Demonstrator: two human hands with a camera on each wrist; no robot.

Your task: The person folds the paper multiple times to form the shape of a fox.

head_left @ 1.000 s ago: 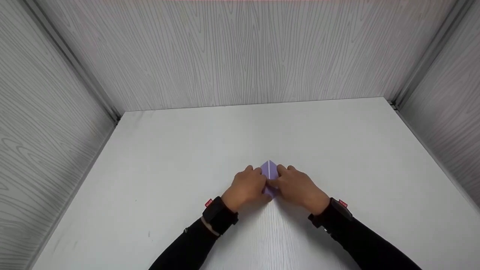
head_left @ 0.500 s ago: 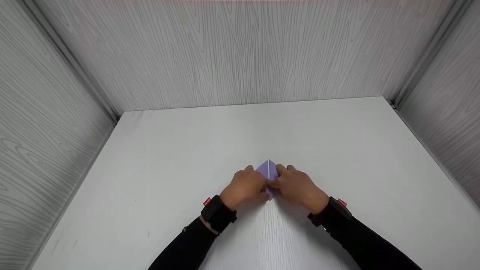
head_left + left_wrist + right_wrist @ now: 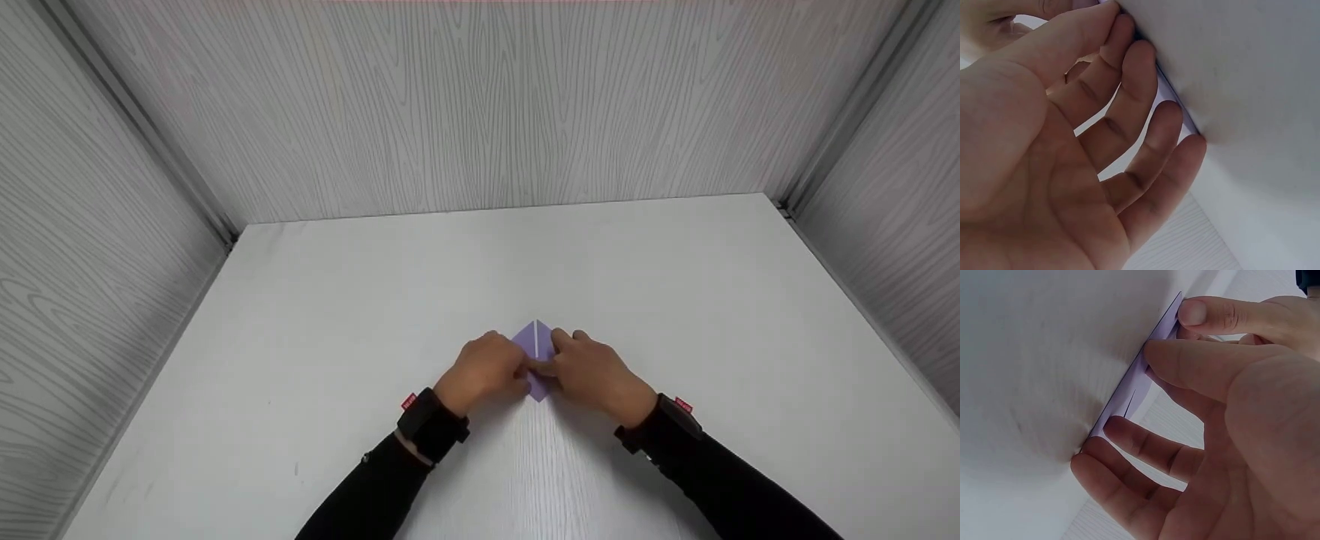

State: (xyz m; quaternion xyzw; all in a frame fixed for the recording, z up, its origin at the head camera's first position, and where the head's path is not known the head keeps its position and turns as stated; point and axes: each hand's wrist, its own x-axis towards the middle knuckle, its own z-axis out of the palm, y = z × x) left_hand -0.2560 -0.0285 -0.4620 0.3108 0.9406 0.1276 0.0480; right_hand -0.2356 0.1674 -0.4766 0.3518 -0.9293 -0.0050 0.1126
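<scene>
A small piece of folded purple paper (image 3: pixel 526 340) lies on the white tabletop, with pointed ends and a pale line down the middle of its far half. My left hand (image 3: pixel 484 372) holds its left side, fingers bent and thumb tip close to the index tip at the paper's edge in the left wrist view. From the other side my right hand (image 3: pixel 596 375) grips the paper, its thumb laid across the middle. In the right wrist view the paper (image 3: pixel 1123 394) shows edge-on between the fingers, a thin slit in it. The hands hide both side edges from above.
The white table (image 3: pixel 360 300) spreads around both hands. Grey wood-grain panels enclose it: a back wall (image 3: pixel 480 105), a left wall (image 3: pixel 90 285) and a right wall (image 3: pixel 892 210). Black bands (image 3: pixel 433 426) circle the wrists.
My left hand has shifted slightly left, uncovering more of the paper's left half and its near tip. The right hand stays nearly still.
</scene>
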